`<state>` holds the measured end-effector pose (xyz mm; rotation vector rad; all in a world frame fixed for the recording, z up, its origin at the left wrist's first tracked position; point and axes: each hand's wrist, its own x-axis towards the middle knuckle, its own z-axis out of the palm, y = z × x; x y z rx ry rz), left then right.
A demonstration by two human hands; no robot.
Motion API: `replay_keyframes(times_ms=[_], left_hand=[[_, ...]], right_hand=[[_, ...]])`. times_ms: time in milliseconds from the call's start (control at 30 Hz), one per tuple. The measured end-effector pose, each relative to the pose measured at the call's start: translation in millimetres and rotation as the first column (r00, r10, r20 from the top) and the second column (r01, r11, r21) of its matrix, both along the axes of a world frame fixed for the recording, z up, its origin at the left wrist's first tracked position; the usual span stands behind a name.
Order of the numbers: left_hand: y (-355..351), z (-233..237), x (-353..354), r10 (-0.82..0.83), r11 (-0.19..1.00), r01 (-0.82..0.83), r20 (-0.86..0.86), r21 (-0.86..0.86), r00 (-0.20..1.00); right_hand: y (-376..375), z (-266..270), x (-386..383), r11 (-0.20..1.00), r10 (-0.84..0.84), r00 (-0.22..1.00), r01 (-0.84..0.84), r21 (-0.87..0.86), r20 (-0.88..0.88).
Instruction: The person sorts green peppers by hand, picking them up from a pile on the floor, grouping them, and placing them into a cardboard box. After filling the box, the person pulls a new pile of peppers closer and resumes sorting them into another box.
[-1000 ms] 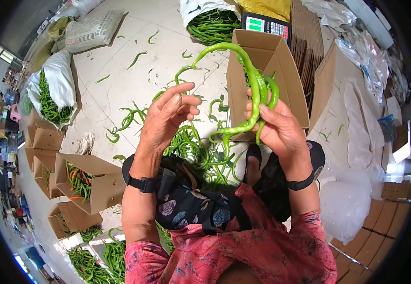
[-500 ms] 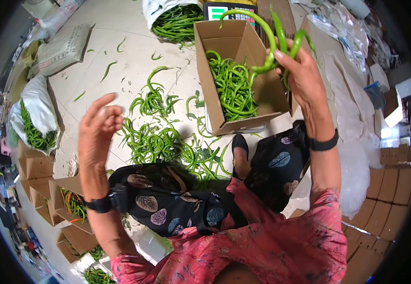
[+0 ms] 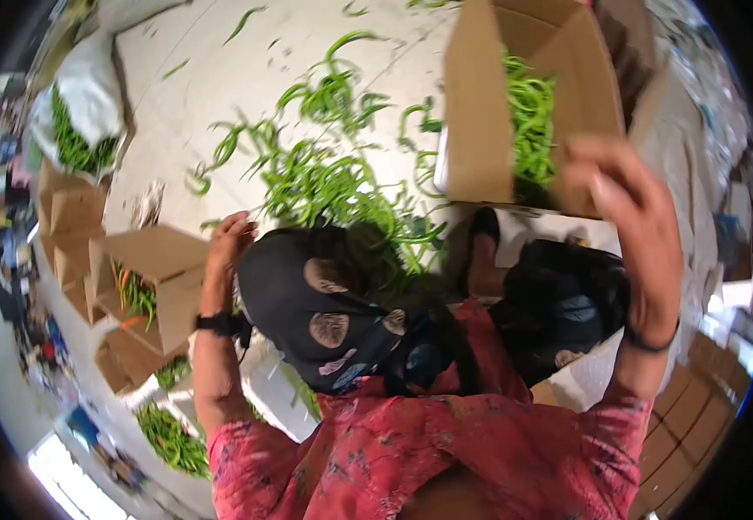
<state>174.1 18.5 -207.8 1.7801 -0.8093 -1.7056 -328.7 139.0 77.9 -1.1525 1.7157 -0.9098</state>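
Observation:
A tall cardboard box stands at the upper right with many green peppers inside. My right hand is over the box's near right corner, blurred, with its fingers apart and no pepper in it. Beside my covered left knee, my left hand is small in view with its fingers curled; a bit of green shows next to the fingertips, and what they hold is hard to make out. A loose pile of green peppers lies on the floor in front of my knees.
At the left are a white sack of green peppers and open cartons, one holding red and green peppers. More green peppers lie at the lower left. Plastic sheeting and stacked cartons are on the right.
The view has shifted, so the box sits higher and further right. My right hand has let go of its peppers. My left hand has come down beside the knee.

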Motion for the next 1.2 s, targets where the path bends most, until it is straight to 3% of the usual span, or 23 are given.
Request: replay_keyframes(times_ms=[33, 100, 167, 233, 300, 367, 433, 500, 567, 600, 667, 733, 767, 800, 833, 900, 967, 1033, 1167, 1200], left_hand=[[11.3, -26.8, 11.5, 0.049, 0.999, -0.049, 0.009, 0.002, 0.999], [30.2, -72.9, 37.6, 0.006, 1.000, -0.007, -0.078, -0.014, 0.997], [38.2, -76.5, 19.8, 0.027, 1.000, -0.027, 0.040, 0.008, 0.999], [39.8, -95.7, 15.6, -0.019, 1.000, 0.020, 0.033, -0.016, 0.999], [33.5, -106.7, -0.9, -0.036, 0.996, 0.051, 0.214, -0.067, 0.976], [26.9, -108.2, -21.0, -0.152, 0.942, 0.252, 0.386, -0.223, 0.910], [25.6, -123.2, -41.0, -0.213, 0.894, 0.356, 0.442, -0.272, 0.871], [27.7, -139.6, -64.3, -0.249, 0.886, 0.378, 0.412, -0.268, 0.877], [31.9, -144.1, -88.2, -0.266, 0.763, 0.523, 0.553, -0.380, 0.790], [32.1, -139.2, -102.0, -0.275, 0.767, 0.524, 0.548, -0.371, 0.790], [29.7, -129.9, -124.1, -0.196, 0.580, 0.763, 0.860, -0.286, 0.471], [26.2, -147.6, -124.0, -0.275, 0.595, 0.774, 0.851, -0.216, 0.448], [22.6, -157.3, -124.0, -0.344, 0.599, 0.785, 0.835, -0.157, 0.429], [23.1, -168.3, -122.6, -0.328, 0.642, 0.731, 0.779, -0.230, 0.534], [20.4, -158.3, -124.5, -0.333, 0.643, 0.733, 0.780, -0.222, 0.529], [16.5, -137.8, -123.8, -0.350, 0.747, 0.531, 0.441, -0.401, 0.826], [19.2, -137.5, -114.5, -0.363, 0.725, 0.576, 0.501, -0.377, 0.785], [16.4, -135.2, -109.2, -0.371, 0.688, 0.652, 0.617, -0.320, 0.694], [9.4, -126.5, -111.4, -0.528, 0.561, 0.751, 0.547, -0.349, 0.649], [2.3, -126.2, -112.5, -0.468, 0.687, 0.643, 0.471, -0.338, 0.748]], right_hand=[[12.3, -3.7, 8.4, 0.994, 0.015, 0.999, -0.019, 0.103, 0.039], [32.5, -38.6, 38.6, 0.989, 0.014, 0.865, -0.086, 0.120, 0.502], [26.7, -72.9, 66.0, 0.891, 0.076, 0.894, -0.259, 0.372, 0.441], [29.7, -144.4, 93.2, 0.843, -0.060, 0.819, -0.265, 0.468, 0.571], [33.4, -220.5, 118.3, 0.859, -0.188, 0.756, -0.183, 0.478, 0.627], [22.0, -268.0, 128.3, 0.771, -0.268, 0.782, -0.176, 0.612, 0.562], [23.5, -327.0, 123.8, 0.818, -0.225, 0.841, -0.111, 0.565, 0.492], [8.8, -351.5, 119.9, 0.812, -0.218, 0.878, -0.079, 0.578, 0.426], [-0.1, -374.2, 119.7, 0.805, -0.208, 0.911, -0.048, 0.591, 0.357], [-2.5, -386.0, 119.5, 0.827, -0.150, 0.941, -0.049, 0.561, 0.304], [-5.3, -415.5, 119.6, 0.842, -0.093, 0.965, -0.055, 0.537, 0.244], [-8.9, -437.1, 127.8, 0.891, 0.073, 0.996, -0.084, 0.445, 0.042], [-9.1, -446.2, 130.5, 0.889, 0.069, 0.997, -0.082, 0.451, 0.046], [-15.3, -445.2, 138.8, 0.917, 0.148, 0.986, -0.109, 0.383, -0.073], [-20.3, -446.7, 147.3, 0.937, 0.217, 0.957, -0.148, 0.316, -0.195], [-30.6, -453.8, 163.3, 0.953, 0.194, 0.962, -0.138, 0.269, -0.194], [-36.9, -462.0, 174.8, 0.966, 0.177, 0.965, -0.131, 0.224, -0.196], [-43.3, -473.4, 181.6, 0.982, 0.186, 0.872, -0.155, 0.104, -0.453], [-50.4, -472.6, 172.6, 0.972, 0.230, 0.858, -0.180, 0.150, -0.459], [-54.3, -470.3, 167.2, 0.935, 0.332, 0.852, -0.240, 0.262, -0.405]])
